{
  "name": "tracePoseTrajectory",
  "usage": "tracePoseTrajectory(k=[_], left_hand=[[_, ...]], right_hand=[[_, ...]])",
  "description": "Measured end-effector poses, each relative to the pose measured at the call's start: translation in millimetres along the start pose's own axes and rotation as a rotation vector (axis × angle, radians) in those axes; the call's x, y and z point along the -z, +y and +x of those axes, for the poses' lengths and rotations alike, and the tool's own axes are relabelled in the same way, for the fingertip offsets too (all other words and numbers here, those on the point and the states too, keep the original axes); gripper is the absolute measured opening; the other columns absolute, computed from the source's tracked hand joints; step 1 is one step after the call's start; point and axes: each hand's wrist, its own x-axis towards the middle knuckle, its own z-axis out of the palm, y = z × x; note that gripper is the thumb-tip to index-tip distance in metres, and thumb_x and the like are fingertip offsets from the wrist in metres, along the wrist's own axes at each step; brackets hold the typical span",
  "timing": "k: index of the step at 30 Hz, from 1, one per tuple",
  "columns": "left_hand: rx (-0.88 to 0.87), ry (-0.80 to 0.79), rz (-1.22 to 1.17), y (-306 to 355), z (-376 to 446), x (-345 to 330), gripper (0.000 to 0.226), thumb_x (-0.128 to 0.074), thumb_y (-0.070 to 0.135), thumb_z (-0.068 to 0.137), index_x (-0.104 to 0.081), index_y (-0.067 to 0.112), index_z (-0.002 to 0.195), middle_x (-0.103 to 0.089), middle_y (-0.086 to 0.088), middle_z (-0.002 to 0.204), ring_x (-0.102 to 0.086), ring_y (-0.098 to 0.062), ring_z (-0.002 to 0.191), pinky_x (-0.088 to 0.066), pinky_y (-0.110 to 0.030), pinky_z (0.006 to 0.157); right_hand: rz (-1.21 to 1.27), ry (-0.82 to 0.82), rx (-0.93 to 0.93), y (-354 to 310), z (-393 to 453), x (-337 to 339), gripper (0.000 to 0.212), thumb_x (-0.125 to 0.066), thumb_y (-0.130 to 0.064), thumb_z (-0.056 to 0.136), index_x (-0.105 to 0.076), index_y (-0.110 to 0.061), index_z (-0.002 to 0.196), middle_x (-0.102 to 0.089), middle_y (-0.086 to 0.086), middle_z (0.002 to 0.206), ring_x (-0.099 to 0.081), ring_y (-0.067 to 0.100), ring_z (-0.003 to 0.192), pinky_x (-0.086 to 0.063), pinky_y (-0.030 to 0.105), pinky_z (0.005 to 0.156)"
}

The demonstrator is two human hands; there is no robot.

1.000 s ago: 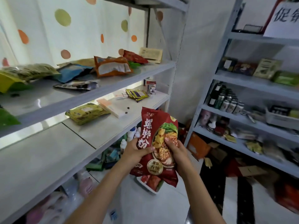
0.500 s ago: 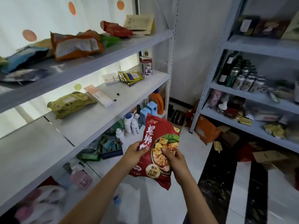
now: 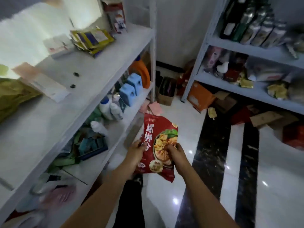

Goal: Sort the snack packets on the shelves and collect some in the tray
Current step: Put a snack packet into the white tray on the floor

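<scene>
Head view tilted down since half-second ago: top shelf gone, floor (image 3: 164,203) showing. Red noodle packet (image 3: 160,143) lower, below shelf edge (image 3: 105,102). Left hand (image 3: 135,155), right hand (image 3: 176,156) still clasp it. Likely heading for tray; none visible.

Open aisle of glossy floor (image 3: 164,199) runs down frame centre, between left shelf unit (image 3: 92,99) and right shelf unit (image 3: 246,94). Far end blocked: open carton (image 3: 166,94), orange box (image 3: 199,97), flattened cardboard (image 3: 269,117) at right. Left unit middle board bare lower left; upper left holds yellow sachets (image 3: 92,40), green packet (image 3: 11,96). Lower board crowded: bottles (image 3: 110,107), blue jugs (image 3: 130,89).
</scene>
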Motion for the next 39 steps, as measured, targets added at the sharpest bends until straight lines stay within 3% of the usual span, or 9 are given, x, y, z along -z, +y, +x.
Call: tracePoseTrajectory(k=[5,11,13,20,24,27,32,36,39], left_hand=[[0.142,-0.114,0.088,-18.2,121.7,4.2,0.016,-0.051,0.023,0.100,-0.065,0.022,0.108,-0.072,-0.005,0.105,-0.072,-0.019,0.083,-0.055,-0.027,0.068],[0.207,-0.189,0.414,-70.1,260.1,17.9,0.035,-0.044,0.022,0.102,-0.054,0.014,0.134,-0.060,-0.011,0.131,-0.060,-0.030,0.114,-0.047,-0.043,0.102],[0.257,-0.207,0.437,-94.9,296.5,23.1,0.038,-0.046,0.022,0.100,-0.052,0.016,0.137,-0.059,-0.012,0.132,-0.060,-0.030,0.114,-0.048,-0.044,0.102],[0.332,-0.164,0.441,-150.5,388.3,36.4,0.029,-0.052,0.024,0.098,-0.063,0.012,0.122,-0.069,-0.012,0.113,-0.068,-0.027,0.097,-0.055,-0.041,0.090],[0.295,-0.122,0.499,-153.5,431.9,42.6,0.032,-0.051,0.025,0.098,-0.056,0.011,0.127,-0.064,-0.008,0.122,-0.063,-0.029,0.108,-0.051,-0.041,0.096],[0.211,-0.041,0.737,-146.7,447.5,41.5,0.043,-0.043,0.028,0.099,-0.044,0.014,0.140,-0.053,-0.014,0.140,-0.053,-0.033,0.123,-0.046,-0.040,0.101],[0.002,-0.144,0.987,-135.5,419.3,28.6,0.035,-0.041,0.023,0.101,-0.047,0.012,0.134,-0.061,-0.015,0.126,-0.057,-0.034,0.117,-0.048,-0.039,0.097],[-0.141,-0.168,1.147,-126.7,379.0,12.7,0.037,-0.045,0.029,0.096,-0.048,0.021,0.132,-0.064,-0.007,0.118,-0.061,-0.029,0.109,-0.053,-0.043,0.089],[-0.269,-0.135,1.255,-90.3,329.1,-9.2,0.038,-0.047,0.027,0.094,-0.048,0.019,0.132,-0.063,-0.007,0.120,-0.060,-0.027,0.110,-0.051,-0.040,0.091]], right_hand=[[-0.008,0.114,-0.163,13.4,110.8,-9.3,0.042,-0.070,-0.028,0.076,-0.059,-0.024,0.116,-0.071,0.008,0.110,-0.070,0.028,0.095,-0.058,0.048,0.088],[0.038,0.143,-0.305,66.2,224.9,-37.5,0.030,-0.073,-0.017,0.083,-0.063,-0.021,0.111,-0.072,0.006,0.105,-0.071,0.025,0.090,-0.059,0.038,0.077],[0.057,0.157,-0.333,89.0,254.8,-47.0,0.030,-0.073,-0.018,0.083,-0.063,-0.022,0.111,-0.072,0.004,0.105,-0.069,0.022,0.089,-0.056,0.033,0.072],[0.030,0.193,-0.384,144.8,350.1,-72.7,0.049,-0.077,-0.023,0.081,-0.059,-0.016,0.126,-0.068,0.008,0.117,-0.067,0.027,0.100,-0.057,0.044,0.089],[0.072,0.169,-0.366,151.5,389.2,-87.7,0.045,-0.077,-0.024,0.083,-0.058,-0.018,0.123,-0.068,0.006,0.112,-0.067,0.022,0.092,-0.057,0.034,0.074],[-0.074,0.224,-0.290,147.7,412.7,-95.9,0.041,-0.070,-0.024,0.089,-0.054,-0.019,0.126,-0.065,0.005,0.116,-0.064,0.023,0.094,-0.053,0.032,0.079],[-0.474,0.217,-0.235,136.2,404.1,-95.8,0.051,-0.060,-0.035,0.090,-0.048,-0.021,0.137,-0.063,0.009,0.126,-0.061,0.030,0.107,-0.044,0.029,0.080],[-0.785,0.146,-0.098,115.2,368.8,-82.9,0.062,-0.057,-0.041,0.086,-0.041,-0.026,0.143,-0.060,0.010,0.127,-0.059,0.032,0.114,-0.050,0.040,0.094],[-1.062,0.134,0.073,82.4,320.7,-61.9,0.067,-0.056,-0.033,0.088,-0.034,-0.023,0.150,-0.054,0.010,0.136,-0.050,0.029,0.126,-0.039,0.039,0.108]])
